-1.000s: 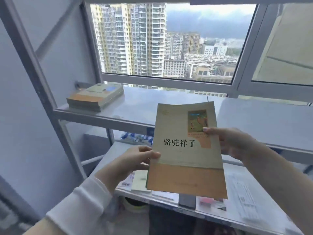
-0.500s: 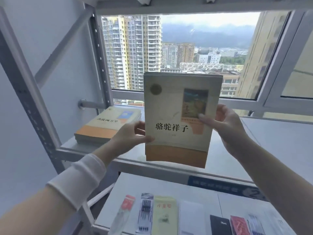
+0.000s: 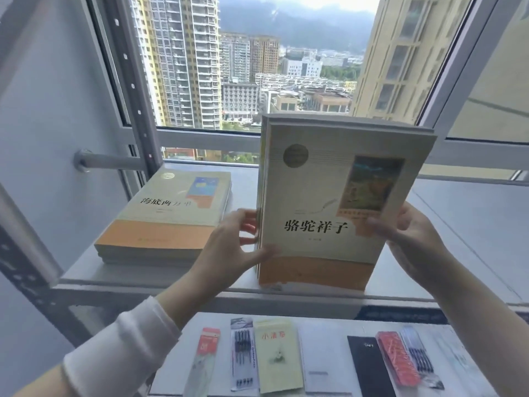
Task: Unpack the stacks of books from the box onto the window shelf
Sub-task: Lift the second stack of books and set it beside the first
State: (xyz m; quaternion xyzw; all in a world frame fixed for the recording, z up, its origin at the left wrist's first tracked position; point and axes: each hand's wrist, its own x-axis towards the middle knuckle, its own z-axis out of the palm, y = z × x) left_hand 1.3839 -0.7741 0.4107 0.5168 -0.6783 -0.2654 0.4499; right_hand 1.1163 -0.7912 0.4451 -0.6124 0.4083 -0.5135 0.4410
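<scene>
Window (image 3: 286, 67): fills the upper part of the view, with tower blocks, lower roofs and hills under cloud beyond the glass.
Window shelf (image 3: 458, 224): pale grey, running across the middle under the window frame; a grey perforated upright stands at its left end.
Held stack of books (image 3: 337, 213): several like volumes pressed together, upright with the cream and orange front cover facing the camera, black Chinese title across the middle and a small picture at upper right. Its bottom edge sits at the front lip of the window shelf; whether it rests fully on it I cannot tell.
Flat stack of books (image 3: 169, 219): lies on the left part of the window shelf, cover up, cream above and orange below with a small blue picture. It is just beside the held stack, apart from it.
Lower counter (image 3: 323, 339): white, below the window shelf, carrying small goods in a row: a red pack, a pack of black pens (image 3: 243, 356), a pale yellow booklet (image 3: 277, 356), a black notebook (image 3: 369, 368), a red packet and more pens.
Left hand (image 3: 229, 250): white cuff at the wrist; grip pinching the left edge of the held stack, thumb on the front cover low down, fingers behind the spines.
Right hand (image 3: 412, 239): bare forearm; grip pinching the right edge of the held stack, thumb across the cover near the orange patch, fingers behind.
</scene>
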